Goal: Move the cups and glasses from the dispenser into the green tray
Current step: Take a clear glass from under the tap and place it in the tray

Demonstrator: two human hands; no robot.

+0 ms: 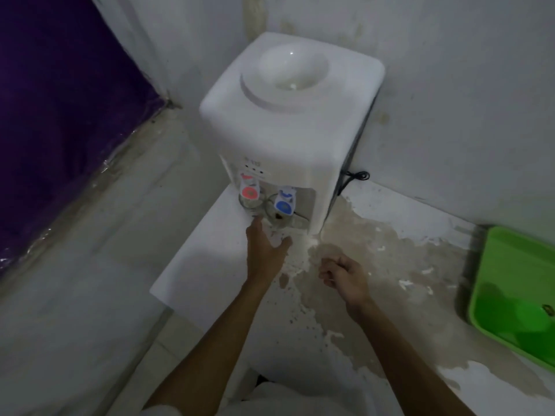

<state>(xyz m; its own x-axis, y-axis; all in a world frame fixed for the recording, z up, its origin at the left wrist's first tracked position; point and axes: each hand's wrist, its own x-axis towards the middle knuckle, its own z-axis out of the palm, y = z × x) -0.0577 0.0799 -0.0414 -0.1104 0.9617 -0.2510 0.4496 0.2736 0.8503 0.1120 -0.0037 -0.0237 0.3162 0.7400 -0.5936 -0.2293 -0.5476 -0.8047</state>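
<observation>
A white water dispenser (288,121) stands in the corner on a white slab. Under its red tap (249,190) sits a clear glass (250,205), and under the blue tap (284,204) sits a second clear glass (277,219). My left hand (265,250) reaches toward the two glasses, fingers spread, fingertips just short of them and holding nothing. My right hand (345,273) hovers lower and to the right over the floor, fingers loosely curled with nothing in them. The green tray (516,292) lies on the floor at the far right, partly cut off by the frame edge.
The floor (375,250) between dispenser and tray is stained with peeling paint. A black power cord (356,177) loops behind the dispenser's right side. White walls close in behind and to the right. A purple sheet (60,115) covers the left side.
</observation>
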